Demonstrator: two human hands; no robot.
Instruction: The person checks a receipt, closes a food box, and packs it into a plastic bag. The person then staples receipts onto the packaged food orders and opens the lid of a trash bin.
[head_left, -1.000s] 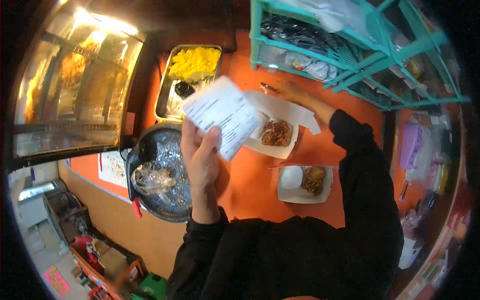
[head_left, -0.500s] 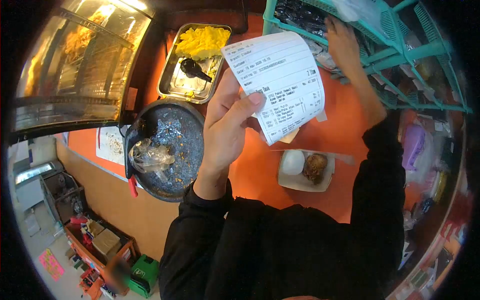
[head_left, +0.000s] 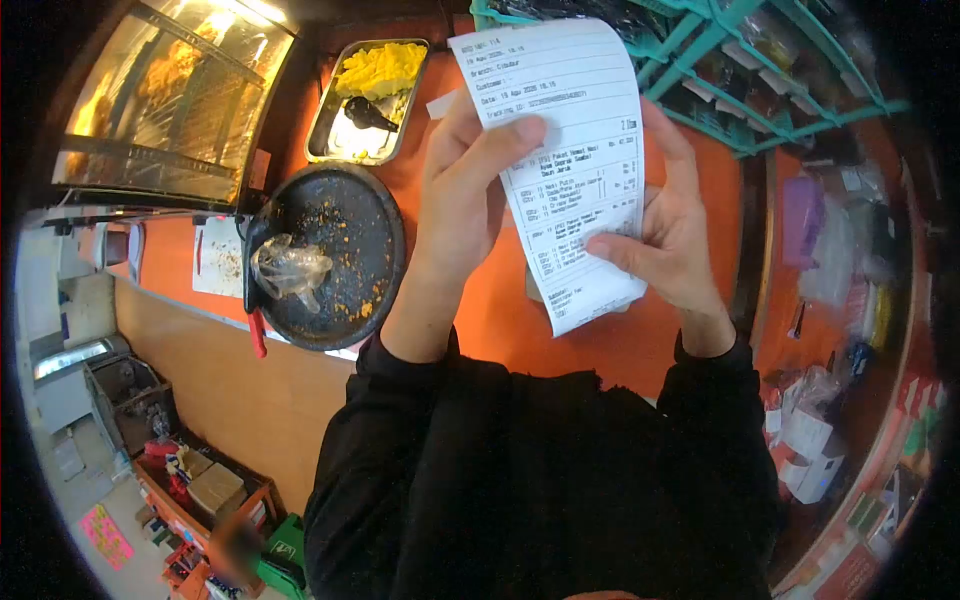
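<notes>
The left hand (head_left: 458,200) and right hand (head_left: 678,240), grips closed, pinch the receipt (head_left: 570,178) from both sides near upper centre, seemingly to steady its print.

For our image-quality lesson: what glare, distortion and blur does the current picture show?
Head view: glare from the light at the glass case; head view: fisheye distortion, round black border; head view: blurred patch beside the green box at lower left, though larger print on the receipt reads clearly.

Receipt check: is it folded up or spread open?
Spread open: the receipt shows as one long, slightly curved sheet, held by the left hand and right hand, with print visible near both ends.
</notes>
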